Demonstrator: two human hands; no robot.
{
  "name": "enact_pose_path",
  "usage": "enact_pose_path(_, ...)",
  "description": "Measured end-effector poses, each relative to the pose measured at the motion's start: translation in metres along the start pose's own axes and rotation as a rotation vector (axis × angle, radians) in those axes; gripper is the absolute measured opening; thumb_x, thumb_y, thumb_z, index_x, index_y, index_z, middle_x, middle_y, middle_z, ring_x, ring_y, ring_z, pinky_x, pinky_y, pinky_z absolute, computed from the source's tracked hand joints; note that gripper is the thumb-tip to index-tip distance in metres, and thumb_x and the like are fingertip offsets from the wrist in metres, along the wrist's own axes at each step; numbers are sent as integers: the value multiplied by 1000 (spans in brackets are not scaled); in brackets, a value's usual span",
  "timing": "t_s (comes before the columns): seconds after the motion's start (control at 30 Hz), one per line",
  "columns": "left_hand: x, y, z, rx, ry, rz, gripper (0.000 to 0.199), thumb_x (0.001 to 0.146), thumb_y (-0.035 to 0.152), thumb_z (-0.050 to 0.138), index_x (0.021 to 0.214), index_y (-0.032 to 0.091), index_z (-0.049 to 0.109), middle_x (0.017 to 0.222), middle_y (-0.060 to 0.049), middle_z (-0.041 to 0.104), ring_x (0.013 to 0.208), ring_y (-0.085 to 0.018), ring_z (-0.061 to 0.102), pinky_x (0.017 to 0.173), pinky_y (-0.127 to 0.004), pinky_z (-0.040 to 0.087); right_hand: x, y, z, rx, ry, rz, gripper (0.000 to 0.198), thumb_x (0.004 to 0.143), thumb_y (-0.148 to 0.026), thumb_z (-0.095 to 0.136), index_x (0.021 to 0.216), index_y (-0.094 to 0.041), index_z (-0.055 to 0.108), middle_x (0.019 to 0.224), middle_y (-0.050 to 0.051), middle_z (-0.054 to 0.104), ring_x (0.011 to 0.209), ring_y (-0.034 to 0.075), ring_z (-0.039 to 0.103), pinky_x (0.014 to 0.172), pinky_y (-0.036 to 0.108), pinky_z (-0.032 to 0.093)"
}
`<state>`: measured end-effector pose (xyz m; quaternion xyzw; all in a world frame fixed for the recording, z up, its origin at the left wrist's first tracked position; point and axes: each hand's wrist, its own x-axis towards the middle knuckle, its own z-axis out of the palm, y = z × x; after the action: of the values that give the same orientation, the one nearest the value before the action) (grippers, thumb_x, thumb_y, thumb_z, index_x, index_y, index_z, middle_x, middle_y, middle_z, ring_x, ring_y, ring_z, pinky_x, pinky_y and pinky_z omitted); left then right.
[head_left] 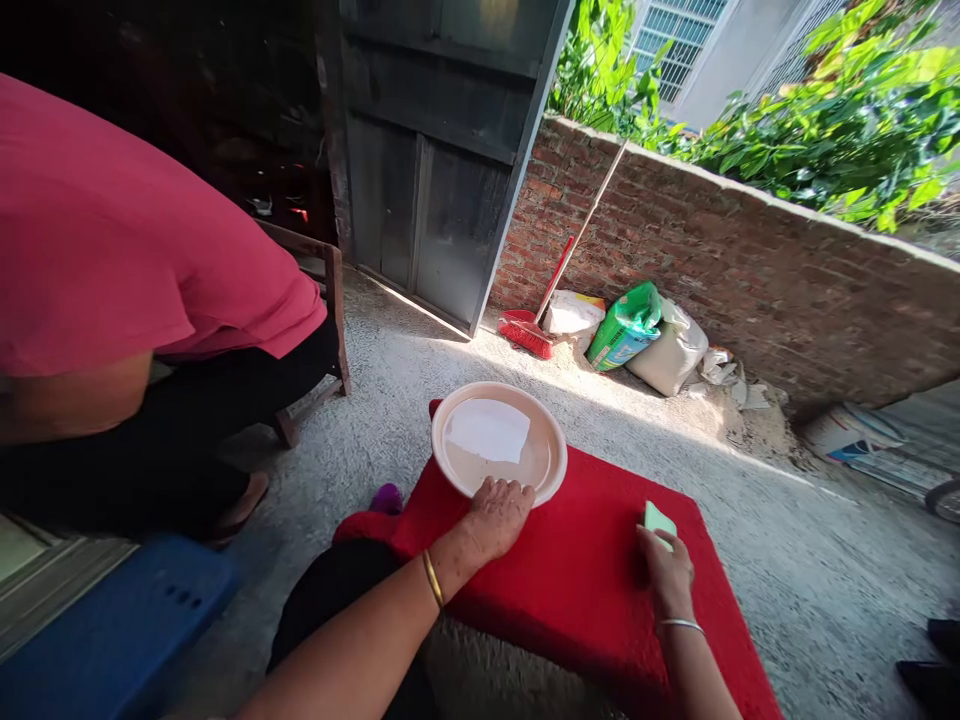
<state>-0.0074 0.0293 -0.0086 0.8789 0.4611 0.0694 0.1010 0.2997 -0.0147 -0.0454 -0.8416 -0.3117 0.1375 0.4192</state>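
A pale pink basin point(441, 462) holds clear water with a bright reflection on its surface. It stands at the far left end of a red cloth-covered table point(577, 560). My left hand point(501, 515), a gold bangle at its wrist, has its fingers curled over the basin's near rim. Towards the table's right side, my right hand point(667, 570) is closed around a small pale green block point(660, 520). The block is low over the red cloth, and its lower part is hidden by my fingers. I cannot tell whether it touches the cloth.
At left, a person in a pink shirt point(150, 220) sits bent over on a wooden chair point(335, 310). A blue plastic stool point(142, 620) is lower left. Beyond the table are a metal door point(450, 200), a red broom point(529, 335), sacks point(626, 325) and a brick wall point(712, 260).
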Motion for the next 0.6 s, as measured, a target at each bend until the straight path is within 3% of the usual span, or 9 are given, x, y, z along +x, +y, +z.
enact_pose_path(0.13, 0, -1, 5, 22, -6, 8, 33, 98, 17, 38, 124, 18, 59, 112, -12, 68, 103, -27, 62, 94, -43, 40, -44, -20, 54, 11, -242, -123, 49, 53, -54, 74, 89, -21, 73, 80, 3, 64, 80, 24, 60, 73, 35, 48)
enact_pose_path(0.2, 1, -2, 6, 33, -9, 9, 34, 99, 18, 38, 127, 18, 57, 113, -13, 67, 105, -28, 62, 95, -44, 40, -74, -26, 65, 34, -368, -186, 42, 49, -46, 77, 84, -23, 74, 84, 1, 63, 81, 22, 60, 74, 32, 48)
enact_pose_path(0.3, 1, -1, 7, 43, -6, 3, 30, 99, 19, 39, 122, 19, 59, 110, -12, 68, 104, -27, 63, 93, -42, 41, -111, -29, 49, 81, -659, -267, 34, 50, -37, 75, 82, -23, 75, 87, 0, 61, 80, 19, 59, 72, 29, 48)
enact_pose_path(0.4, 1, -2, 6, 57, -3, -1, 26, 98, 19, 44, 119, 20, 60, 108, -12, 69, 101, -26, 64, 91, -41, 42, -122, -21, 9, 158, -871, -237, 30, 53, -32, 72, 82, -23, 74, 90, 0, 61, 77, 18, 56, 66, 27, 45)
enact_pose_path(0.5, 1, -2, 6, 81, 7, 4, 28, 97, 19, 45, 122, 21, 59, 108, -12, 69, 100, -26, 65, 89, -40, 43, -104, 0, -35, 226, -703, -60, 39, 51, -39, 75, 87, -23, 74, 78, -1, 60, 67, 17, 54, 60, 28, 43)
enact_pose_path(0.6, 1, -3, 6, 98, 16, 5, 29, 98, 19, 44, 122, 21, 60, 107, -12, 69, 99, -26, 65, 88, -40, 44, -67, 40, -76, 255, -294, 167, 59, 47, -52, 78, 97, -21, 72, 63, -1, 59, 59, 19, 53, 56, 31, 43)
